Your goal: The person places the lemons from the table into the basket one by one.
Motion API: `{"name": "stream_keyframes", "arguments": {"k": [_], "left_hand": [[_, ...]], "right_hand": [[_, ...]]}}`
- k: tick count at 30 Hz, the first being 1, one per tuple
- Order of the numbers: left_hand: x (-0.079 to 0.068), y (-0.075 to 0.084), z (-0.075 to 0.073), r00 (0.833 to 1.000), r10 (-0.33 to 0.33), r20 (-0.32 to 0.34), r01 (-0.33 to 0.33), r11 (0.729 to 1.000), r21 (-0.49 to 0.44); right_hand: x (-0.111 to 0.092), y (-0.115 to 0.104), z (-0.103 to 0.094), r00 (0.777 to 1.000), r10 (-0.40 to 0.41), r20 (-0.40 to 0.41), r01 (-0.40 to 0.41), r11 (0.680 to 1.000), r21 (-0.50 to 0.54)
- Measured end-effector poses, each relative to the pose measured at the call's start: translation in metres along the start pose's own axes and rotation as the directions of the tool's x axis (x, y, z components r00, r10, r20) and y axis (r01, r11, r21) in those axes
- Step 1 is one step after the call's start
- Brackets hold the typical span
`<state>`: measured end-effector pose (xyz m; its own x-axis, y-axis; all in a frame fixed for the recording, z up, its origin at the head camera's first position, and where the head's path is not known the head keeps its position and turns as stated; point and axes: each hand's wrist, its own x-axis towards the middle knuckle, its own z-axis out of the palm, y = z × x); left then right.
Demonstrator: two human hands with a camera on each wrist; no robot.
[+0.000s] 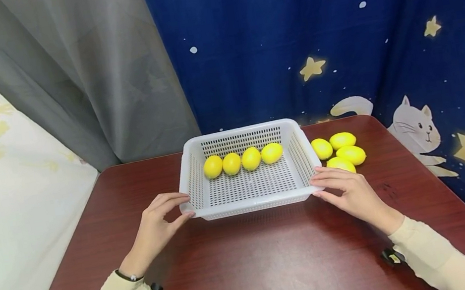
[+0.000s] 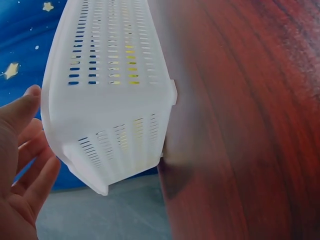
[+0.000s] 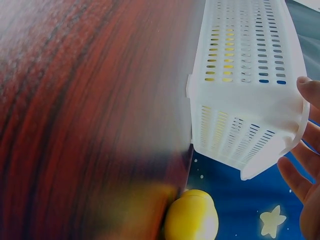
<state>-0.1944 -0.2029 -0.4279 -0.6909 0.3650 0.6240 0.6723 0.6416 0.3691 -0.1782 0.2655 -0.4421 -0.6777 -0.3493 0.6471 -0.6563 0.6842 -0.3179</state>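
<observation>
A white perforated plastic basket (image 1: 252, 202) sits at the far middle of the table, its base right at the tabletop in both wrist views. Four lemons stand in a row inside; one is the rightmost lemon (image 1: 272, 152). At the basket's front left corner my left hand (image 1: 155, 229) holds the rim, thumb in front and fingers along the side. My right hand (image 1: 352, 194) grips the front right corner the same way. In the left wrist view, the basket (image 2: 110, 100) hides its lemons except for yellow through the slots.
Several loose lemons (image 1: 351, 155) lie right of the basket, just beyond my right hand; one lemon (image 3: 192, 217) shows in the right wrist view. The dark red wooden table (image 1: 259, 261) ends at a grey curtain (image 1: 115, 82) and a blue starry curtain (image 1: 246, 53).
</observation>
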Motion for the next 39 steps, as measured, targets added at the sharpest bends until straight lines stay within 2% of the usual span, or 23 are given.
{"name": "stream_keyframes", "arguments": {"k": [6, 9, 12, 17, 27, 34, 39], "left_hand": [[-0.007, -0.003, 0.003, 1.000, 0.012, -0.016, -0.012, 0.999, -0.034], [-0.009, -0.004, 0.007, 0.996, 0.060, -0.072, -0.064, 0.997, -0.047], [-0.012, -0.004, 0.012, 0.984, 0.108, -0.142, -0.116, 0.992, -0.056], [-0.014, -0.004, 0.017, 0.970, 0.116, -0.215, -0.137, 0.987, -0.088], [-0.018, -0.004, 0.020, 0.970, 0.080, -0.228, -0.107, 0.989, -0.107], [-0.019, -0.001, 0.023, 0.961, 0.090, -0.262, -0.120, 0.988, -0.098], [-0.018, -0.002, 0.025, 0.953, 0.102, -0.284, -0.130, 0.988, -0.079]], "right_hand": [[0.000, 0.000, 0.000, 1.000, 0.007, 0.005, -0.007, 1.000, -0.007], [0.000, 0.000, 0.000, 1.000, 0.006, 0.004, -0.006, 1.000, -0.005], [0.000, -0.001, 0.000, 1.000, 0.004, 0.003, -0.004, 1.000, -0.002], [0.000, -0.001, 0.000, 1.000, 0.006, 0.010, -0.006, 1.000, -0.005], [0.002, -0.001, -0.003, 0.998, 0.030, 0.063, -0.027, 0.998, -0.059], [0.006, 0.002, -0.015, 0.991, 0.024, 0.135, -0.008, 0.993, -0.114], [0.011, 0.013, -0.032, 0.980, 0.101, 0.170, -0.074, 0.984, -0.159]]}}
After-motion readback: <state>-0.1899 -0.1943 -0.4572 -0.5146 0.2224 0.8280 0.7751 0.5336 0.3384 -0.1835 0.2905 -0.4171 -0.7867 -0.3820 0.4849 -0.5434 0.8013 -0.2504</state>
